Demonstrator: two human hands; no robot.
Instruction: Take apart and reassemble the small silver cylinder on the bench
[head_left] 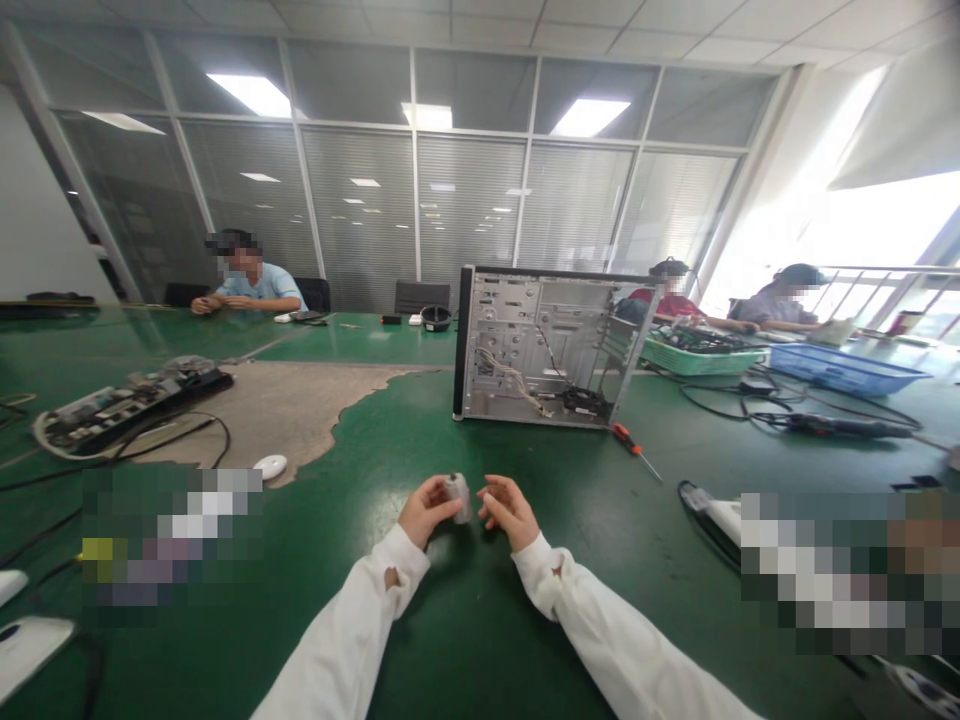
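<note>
My left hand (426, 512) is closed around a small pale grey cylinder (458, 498), held upright with a dark spot on its top. What exactly the cylinder is, I cannot make out. Just to its right is my right hand (511, 512), its fingers loosely curled and apart, with nothing visible in them. A narrow gap separates it from the cylinder. Beyond both hands stands an opened computer case (544, 350), its bare metal inside facing me, with a few cables and a dark fan-like part at the bottom. A red-and-black screwdriver (636, 450) lies by its lower right corner.
The green tabletop (405, 620) has a torn patch baring grey board (285, 400). An opened power strip (139, 400) lies left, beside a white round item (270, 467). Right are a green basket (705, 358) of cables, a blue basket (847, 372) and a corded tool (847, 425). Several people sit farther back.
</note>
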